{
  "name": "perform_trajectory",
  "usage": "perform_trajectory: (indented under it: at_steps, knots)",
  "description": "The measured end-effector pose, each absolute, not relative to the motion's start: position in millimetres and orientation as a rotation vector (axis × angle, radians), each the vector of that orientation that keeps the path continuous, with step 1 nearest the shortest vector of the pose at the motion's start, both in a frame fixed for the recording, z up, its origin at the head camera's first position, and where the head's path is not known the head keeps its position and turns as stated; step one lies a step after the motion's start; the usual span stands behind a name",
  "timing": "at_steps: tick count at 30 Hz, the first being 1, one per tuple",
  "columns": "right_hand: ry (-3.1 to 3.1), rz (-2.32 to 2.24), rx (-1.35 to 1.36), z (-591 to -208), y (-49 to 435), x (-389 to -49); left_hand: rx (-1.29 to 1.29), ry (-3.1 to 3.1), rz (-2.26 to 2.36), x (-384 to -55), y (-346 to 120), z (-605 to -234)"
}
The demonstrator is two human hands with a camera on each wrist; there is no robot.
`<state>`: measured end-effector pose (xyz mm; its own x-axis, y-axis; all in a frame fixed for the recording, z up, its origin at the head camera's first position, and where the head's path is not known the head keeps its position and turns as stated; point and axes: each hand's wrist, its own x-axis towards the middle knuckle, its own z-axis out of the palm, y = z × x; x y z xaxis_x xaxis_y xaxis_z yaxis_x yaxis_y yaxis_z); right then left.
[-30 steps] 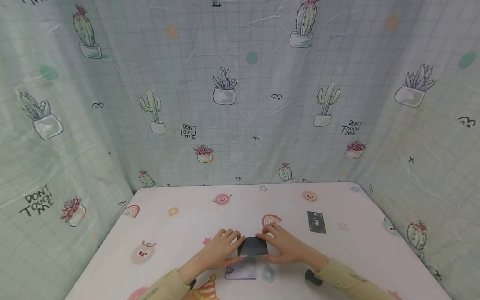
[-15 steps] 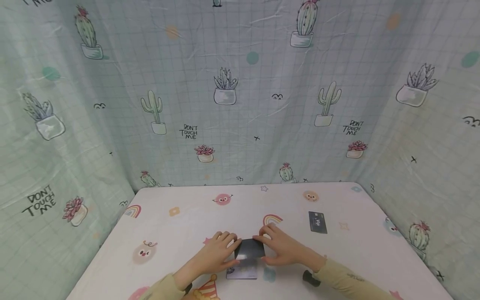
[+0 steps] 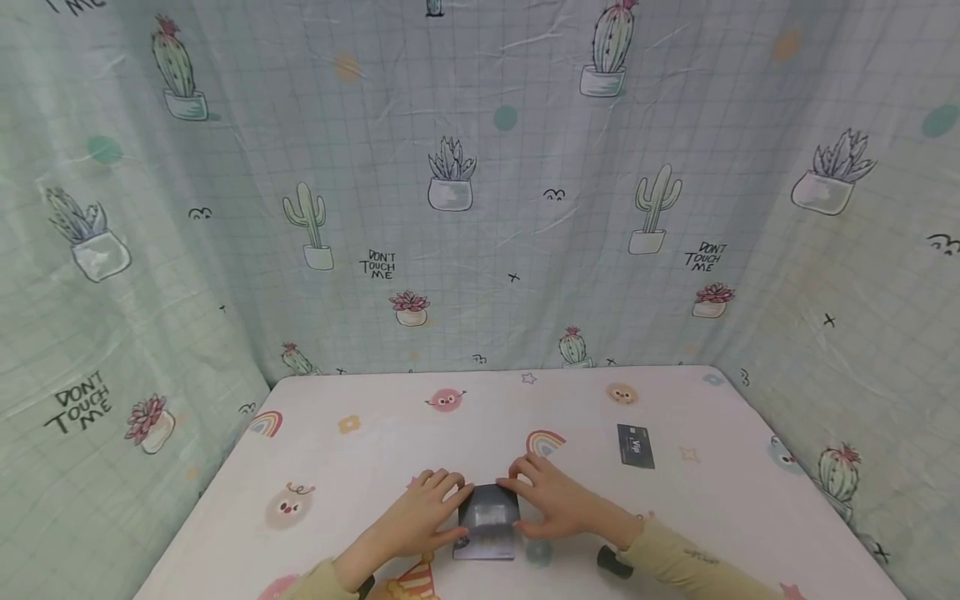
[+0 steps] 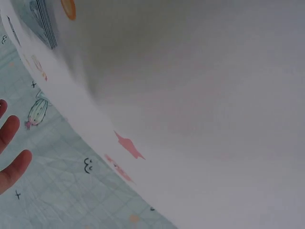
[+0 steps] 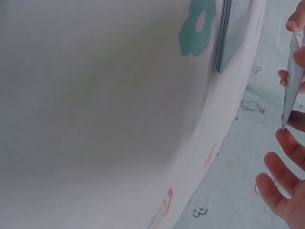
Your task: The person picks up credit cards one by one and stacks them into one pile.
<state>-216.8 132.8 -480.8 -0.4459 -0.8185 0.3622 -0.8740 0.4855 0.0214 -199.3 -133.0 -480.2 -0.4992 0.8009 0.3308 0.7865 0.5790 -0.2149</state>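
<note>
Both hands share one dark card [image 3: 491, 510], held between them by its edges above the table. My left hand [image 3: 426, 518] pinches its left side, index finger at the far corner and thumb at the near one. On the opposite side, my right hand [image 3: 558, 505] pinches it likewise. The right wrist view catches the card [image 5: 291, 90] nearly edge-on between fingertips of both hands. Under it lies a stack of cards [image 3: 483, 551], pale with a purplish print on top and partly hidden in the head view. Layered edges of the stack [image 5: 222, 38] show in the right wrist view.
A dark card marked "Vip" [image 3: 636, 447] lies farther back on the right of the table. The white tablecloth [image 3: 375, 454] carries printed cartoon figures. Cactus-print curtains [image 3: 480, 242] enclose the back and sides. A small black device [image 3: 615, 562] sits at the right wrist.
Both hands have drawn the dark card nearer and slightly left, so it now overlaps most of the stack in the head view. The "Vip" card stays in place.
</note>
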Motion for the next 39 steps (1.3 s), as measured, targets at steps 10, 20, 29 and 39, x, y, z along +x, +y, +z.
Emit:
perform_trajectory:
  at_steps: [10,20,29,39]
  knots:
    - [-2.460,0.220,1.419,-482.8,125.1,-212.7,-1.276,-2.473,0.038,-194.2,-140.7,-481.3]
    - [-2.550,0.207,1.423,-492.2,123.3,-208.6,-1.320,-2.455,0.017,-190.9,-143.6,-488.8]
    - [-2.541,0.151,1.439,-494.7,123.4,-206.6,-1.349,-2.432,0.050,-189.8,-142.5,-495.1]
    - [-2.583,0.129,1.438,-498.4,120.2,-204.0,-1.370,-2.467,0.076,-187.9,-142.4,-498.9]
